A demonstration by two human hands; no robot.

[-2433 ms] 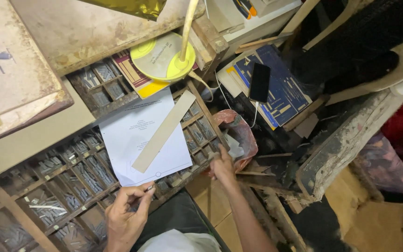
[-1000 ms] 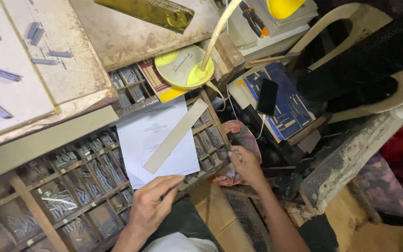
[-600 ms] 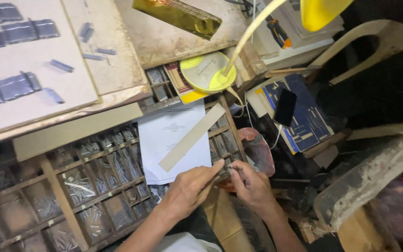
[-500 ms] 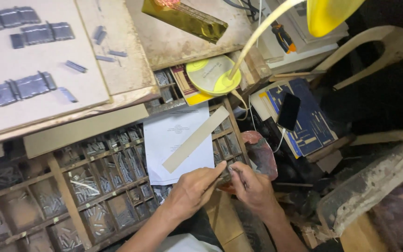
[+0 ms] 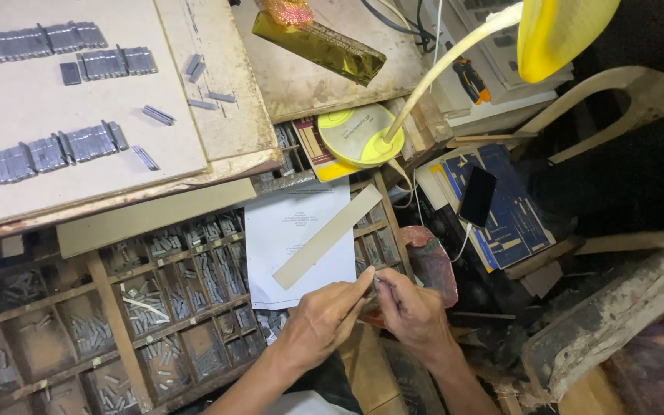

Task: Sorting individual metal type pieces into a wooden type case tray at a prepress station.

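Note:
My left hand and my right hand meet at the near right edge of a wooden compartment tray filled with small grey metal type pieces. The fingertips of both hands pinch a small metal piece between them; it is mostly hidden. Just beyond the hands a white printed sheet lies on the tray. A long beige strip lies diagonally across that sheet.
A pale board at upper left carries rows of grey type blocks. A yellow desk lamp rises to the upper right. A gold bar, a dark phone on a blue book, and white chairs surround the tray.
The view has shifted, showing more of the board at upper left. My left hand left the sheet's lower edge and joined my right hand at the tray's right edge.

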